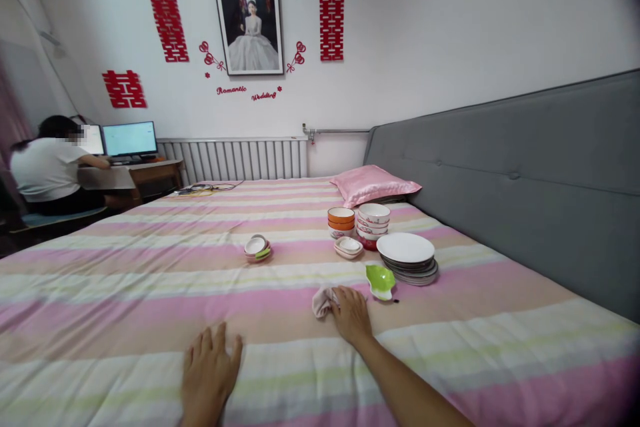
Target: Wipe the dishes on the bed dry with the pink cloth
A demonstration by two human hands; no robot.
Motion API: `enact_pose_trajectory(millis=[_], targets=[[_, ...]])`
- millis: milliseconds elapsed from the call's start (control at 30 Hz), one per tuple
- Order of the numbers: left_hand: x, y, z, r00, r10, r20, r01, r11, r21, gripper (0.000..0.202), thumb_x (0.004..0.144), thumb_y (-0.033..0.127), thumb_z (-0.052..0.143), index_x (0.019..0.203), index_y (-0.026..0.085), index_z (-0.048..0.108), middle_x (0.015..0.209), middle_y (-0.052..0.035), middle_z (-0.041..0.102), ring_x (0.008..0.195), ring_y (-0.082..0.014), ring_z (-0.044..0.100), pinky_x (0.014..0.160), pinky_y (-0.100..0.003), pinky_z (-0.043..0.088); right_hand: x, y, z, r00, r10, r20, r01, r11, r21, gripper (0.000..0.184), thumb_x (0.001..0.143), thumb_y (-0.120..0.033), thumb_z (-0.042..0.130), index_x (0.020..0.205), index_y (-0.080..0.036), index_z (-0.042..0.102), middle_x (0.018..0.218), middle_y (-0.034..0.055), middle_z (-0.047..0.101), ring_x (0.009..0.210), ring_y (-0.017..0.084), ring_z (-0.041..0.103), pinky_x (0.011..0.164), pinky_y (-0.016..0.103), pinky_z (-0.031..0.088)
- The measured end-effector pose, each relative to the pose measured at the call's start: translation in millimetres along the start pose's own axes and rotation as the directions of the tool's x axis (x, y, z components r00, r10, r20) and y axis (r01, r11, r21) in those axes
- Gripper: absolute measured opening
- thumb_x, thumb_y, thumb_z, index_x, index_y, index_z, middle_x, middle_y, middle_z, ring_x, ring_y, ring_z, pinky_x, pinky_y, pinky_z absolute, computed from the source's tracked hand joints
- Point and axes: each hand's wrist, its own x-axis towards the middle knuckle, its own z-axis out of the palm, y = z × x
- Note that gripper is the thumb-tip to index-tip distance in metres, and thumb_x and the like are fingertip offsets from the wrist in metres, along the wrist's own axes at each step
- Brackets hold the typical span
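My right hand (pixel 351 315) is closed on a crumpled pale pink cloth (pixel 324 301) at the middle of the striped bedspread (pixel 280 320). Just beyond that hand lies a green leaf-shaped dish (pixel 381 280), apart from the fingers. My left hand (pixel 211 368) rests flat on the bedspread at the lower left, fingers apart, with nothing in it. Behind the green dish is a stack of plates (pixel 406 250), a white one on top. Stacked bowls (pixel 373 215), orange-and-white bowls (pixel 341 216) and small pale dishes (pixel 349 246) stand close together.
Another group of small dishes (pixel 257 248) sits left of centre. A pink pillow (pixel 375 183) lies by the grey headboard (pixel 505 180). Cables (pixel 205 189) rest on the bed's far edge. At the left, a person (pixel 53 163) sits at a desk with monitors (pixel 130 139).
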Motion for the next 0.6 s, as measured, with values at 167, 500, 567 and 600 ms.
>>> enact_pose_trajectory(millis=[167, 500, 567, 600], targets=[[-1.2, 1.3, -1.2, 1.0, -0.017, 0.024, 0.017, 1.0, -0.004, 0.064, 0.085, 0.047, 0.031, 0.136, 0.01, 0.043, 0.135, -0.0194, 0.048, 0.128, -0.0314, 0.038, 0.106, -0.042, 0.017, -2.8, -3.0, -5.7, 1.0, 0.002, -0.023, -0.002, 1.0, 0.023, 0.022, 0.089, -0.033, 0.046, 0.103, -0.024, 0.06, 0.108, 0.0038, 0.063, 0.103, 0.021, 0.051, 0.092, 0.032, 0.03], [-2.2, -2.0, 3.7, 1.0, -0.01, 0.01, 0.011, 1.0, -0.009, 0.064, 0.085, 0.046, 0.032, 0.135, 0.008, 0.044, 0.134, -0.0193, 0.049, 0.128, -0.0317, 0.039, 0.106, -0.043, 0.018, -3.3, -4.8, -6.0, 0.998, 0.015, -0.064, -0.012, 0.999, 0.043, 0.019, 0.088, -0.031, 0.048, 0.098, -0.023, 0.061, 0.1, 0.0038, 0.064, 0.098, 0.022, 0.052, 0.088, 0.031, 0.031], [-2.0, -1.9, 3.9, 1.0, -0.01, 0.001, 0.01, 1.0, -0.014, 0.064, 0.084, 0.046, 0.034, 0.134, 0.008, 0.045, 0.134, -0.0205, 0.048, 0.127, -0.0325, 0.039, 0.106, -0.043, 0.018, -3.1, -4.6, -4.6, 0.998, 0.018, -0.068, -0.015, 0.999, 0.044, 0.019, 0.088, -0.03, 0.048, 0.098, -0.022, 0.061, 0.099, 0.0036, 0.064, 0.098, 0.022, 0.052, 0.087, 0.031, 0.031], [-2.1, -1.9, 3.9, 1.0, -0.008, -0.004, 0.008, 1.0, -0.018, 0.064, 0.084, 0.046, 0.034, 0.134, 0.007, 0.045, 0.134, -0.0211, 0.048, 0.127, -0.0329, 0.04, 0.106, -0.043, 0.018, -3.0, -4.5, -4.0, 0.997, 0.019, -0.069, -0.016, 0.999, 0.045, 0.019, 0.087, -0.03, 0.048, 0.097, -0.022, 0.061, 0.099, 0.0037, 0.065, 0.098, 0.022, 0.053, 0.087, 0.031, 0.031]])
